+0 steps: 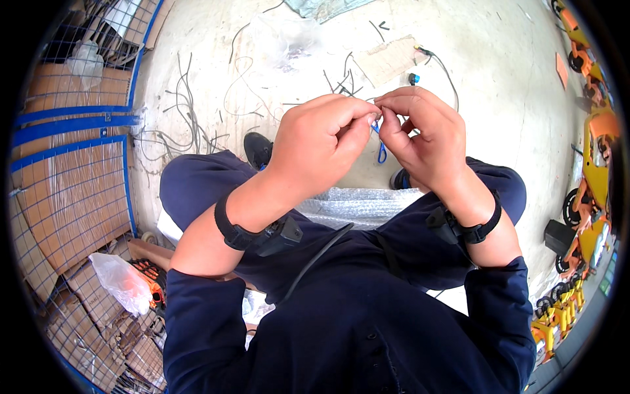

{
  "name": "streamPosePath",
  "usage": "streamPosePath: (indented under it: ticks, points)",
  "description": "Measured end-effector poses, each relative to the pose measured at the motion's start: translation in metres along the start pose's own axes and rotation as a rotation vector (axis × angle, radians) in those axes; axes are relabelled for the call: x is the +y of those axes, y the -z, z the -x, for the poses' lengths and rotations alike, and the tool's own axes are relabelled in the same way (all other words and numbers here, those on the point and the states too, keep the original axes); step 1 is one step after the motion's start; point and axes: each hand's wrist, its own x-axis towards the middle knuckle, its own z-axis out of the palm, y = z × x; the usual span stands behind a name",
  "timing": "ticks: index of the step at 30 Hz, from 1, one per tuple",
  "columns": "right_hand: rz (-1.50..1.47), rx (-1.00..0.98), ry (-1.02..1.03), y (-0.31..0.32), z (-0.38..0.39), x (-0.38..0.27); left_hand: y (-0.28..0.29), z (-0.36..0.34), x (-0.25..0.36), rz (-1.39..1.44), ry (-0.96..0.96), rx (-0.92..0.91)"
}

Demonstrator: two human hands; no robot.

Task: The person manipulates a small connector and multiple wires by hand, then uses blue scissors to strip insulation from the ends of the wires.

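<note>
My left hand (321, 141) and my right hand (426, 128) meet fingertip to fingertip above the floor, in front of my knees. Thumb and forefinger of each are pinched together; whatever small thing lies between them is hidden by the fingers. Just below the fingertips shows a blue looped handle (382, 154), partly covered by my right hand. Past the hands, a small blue and black round part (413, 79) rests on the floor beside a flat cardboard piece (387, 60). A black cable (447, 73) with a yellowish end curves to the right of it.
Cut black wires (187, 108) lie scattered at the left, near clear plastic film (289, 39). Bubble wrap (357, 205) lies between my legs, a black strip (318, 256) across my lap. A blue mesh cage (72, 121) holds cardboard at left; yellow and orange wheeled frames (594, 177) line the right.
</note>
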Motion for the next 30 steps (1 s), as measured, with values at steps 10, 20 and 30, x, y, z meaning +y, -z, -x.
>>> streamPosePath:
  ticks: [10,20,30]
  points:
    - [-0.093,-0.001,0.033,0.004,-0.005,-0.004,0.0,-0.001,0.004,0.055,0.07,0.057]
    - [-0.028,0.03,0.06,0.003,-0.003,-0.001,0.001,0.001,0.002,0.013,-0.017,0.024]
    - [-0.196,-0.08,-0.048,0.015,-0.006,-0.001,0.001,-0.001,0.003,0.025,-0.073,0.034]
